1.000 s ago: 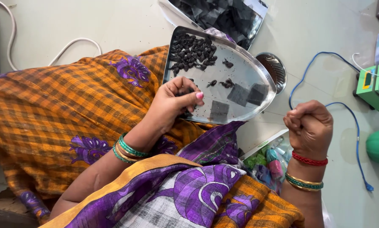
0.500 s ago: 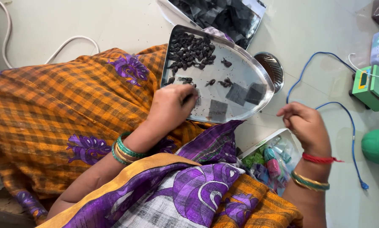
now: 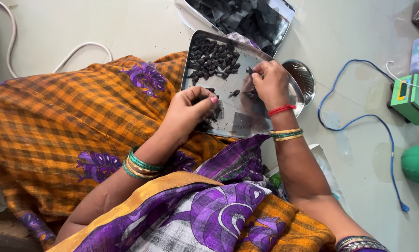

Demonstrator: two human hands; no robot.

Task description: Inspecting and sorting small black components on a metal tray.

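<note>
On pale tiled floor (image 3: 349, 37) — steel tray (image 3: 261, 126), blue cable (image 3: 359, 119), green scale (image 3: 410, 98)

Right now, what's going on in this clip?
A seated person has a steel tray resting on their lap, with a heap of small dark pieces at its far end. The left hand pinches a few pieces at the tray's near edge. The right hand is over the middle of the tray, fingertips on more pieces. A small steel bowl sits on the floor just beyond the tray.
</note>
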